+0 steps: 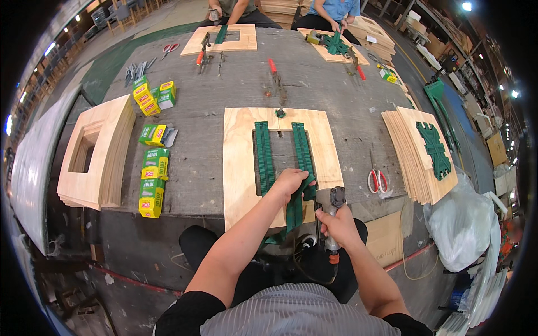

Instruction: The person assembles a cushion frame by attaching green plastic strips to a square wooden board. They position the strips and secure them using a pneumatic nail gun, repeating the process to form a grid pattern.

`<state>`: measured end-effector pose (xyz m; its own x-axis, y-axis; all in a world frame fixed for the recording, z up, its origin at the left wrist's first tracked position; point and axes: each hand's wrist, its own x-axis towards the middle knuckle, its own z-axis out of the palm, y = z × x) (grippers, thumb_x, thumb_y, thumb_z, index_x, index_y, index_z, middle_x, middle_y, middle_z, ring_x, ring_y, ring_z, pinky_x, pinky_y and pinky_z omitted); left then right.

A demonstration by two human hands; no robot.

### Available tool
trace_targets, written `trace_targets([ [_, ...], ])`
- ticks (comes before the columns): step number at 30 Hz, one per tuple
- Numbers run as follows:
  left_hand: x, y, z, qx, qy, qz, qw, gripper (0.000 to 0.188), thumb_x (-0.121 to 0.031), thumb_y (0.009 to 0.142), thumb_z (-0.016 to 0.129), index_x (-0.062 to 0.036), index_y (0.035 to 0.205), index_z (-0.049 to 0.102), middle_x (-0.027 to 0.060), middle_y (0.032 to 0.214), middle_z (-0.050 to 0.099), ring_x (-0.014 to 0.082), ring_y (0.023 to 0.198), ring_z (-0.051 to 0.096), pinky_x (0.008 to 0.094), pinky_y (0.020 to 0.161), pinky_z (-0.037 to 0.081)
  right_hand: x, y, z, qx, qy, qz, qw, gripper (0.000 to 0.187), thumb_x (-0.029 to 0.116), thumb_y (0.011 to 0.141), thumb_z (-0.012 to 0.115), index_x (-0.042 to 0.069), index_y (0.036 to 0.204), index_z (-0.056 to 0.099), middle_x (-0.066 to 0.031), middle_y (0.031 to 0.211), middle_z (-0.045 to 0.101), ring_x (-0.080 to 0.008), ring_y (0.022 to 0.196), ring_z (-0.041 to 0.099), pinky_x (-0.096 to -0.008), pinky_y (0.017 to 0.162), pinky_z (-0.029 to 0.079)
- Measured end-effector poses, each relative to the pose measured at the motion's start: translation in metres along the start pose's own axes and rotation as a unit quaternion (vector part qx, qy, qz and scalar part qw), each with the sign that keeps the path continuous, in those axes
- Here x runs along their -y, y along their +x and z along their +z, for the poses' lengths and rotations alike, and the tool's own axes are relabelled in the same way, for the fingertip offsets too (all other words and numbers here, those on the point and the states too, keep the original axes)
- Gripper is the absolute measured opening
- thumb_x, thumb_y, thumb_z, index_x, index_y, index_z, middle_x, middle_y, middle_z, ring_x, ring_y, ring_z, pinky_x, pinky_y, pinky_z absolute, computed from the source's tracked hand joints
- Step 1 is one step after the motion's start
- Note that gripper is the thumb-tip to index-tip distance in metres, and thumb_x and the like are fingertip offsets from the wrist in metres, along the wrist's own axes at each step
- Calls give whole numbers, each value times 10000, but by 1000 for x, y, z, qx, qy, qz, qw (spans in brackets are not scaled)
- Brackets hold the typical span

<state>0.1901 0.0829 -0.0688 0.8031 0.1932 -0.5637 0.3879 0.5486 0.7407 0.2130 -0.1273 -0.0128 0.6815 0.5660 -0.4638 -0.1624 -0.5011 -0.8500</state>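
Observation:
A square plywood frame (pixel 239 168) with a cut-out middle lies on the table in front of me. Two green webbing straps (pixel 264 157) run side by side across its opening. My left hand (pixel 292 183) is closed on the near part of the right-hand green strap (pixel 301 147), whose loose end hangs past the frame's near edge. In my right hand (pixel 339 225) is a pneumatic staple gun (pixel 332 203), its head at the frame's near right corner and a hose coupling at its lower end. A clamp (pixel 280 95) with a red handle touches the frame's far edge.
Stacked plywood frames (pixel 101 151) stand at left, beside green-and-yellow staple boxes (pixel 154 179). Red-handled scissors (pixel 377 180) lie to the right, near a stack topped by a woven-strap frame (pixel 412 126). Two people work across the table with similar frames (pixel 245 35). A plastic bag (pixel 462 229) hangs at right.

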Motion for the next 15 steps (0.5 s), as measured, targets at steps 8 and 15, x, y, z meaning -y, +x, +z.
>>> trace_targets([
  [8,2,0,1,2,-3,-3,1000,271,-260,1055,549,-33,1153,662,59,1011,778,143,725,649,319,571,473,2,1,6,16,-47,9,999,230,142,950,710,26,1079,558,-3,717,582,-98,515,554,-277,465,452],
  [15,5,0,0,-11,-5,7,1000,282,-265,1054,551,-33,1170,659,64,998,777,158,674,621,329,569,471,4,-3,14,49,-77,-23,996,188,145,948,720,26,1008,586,-2,696,580,-101,509,558,-277,464,458],
])
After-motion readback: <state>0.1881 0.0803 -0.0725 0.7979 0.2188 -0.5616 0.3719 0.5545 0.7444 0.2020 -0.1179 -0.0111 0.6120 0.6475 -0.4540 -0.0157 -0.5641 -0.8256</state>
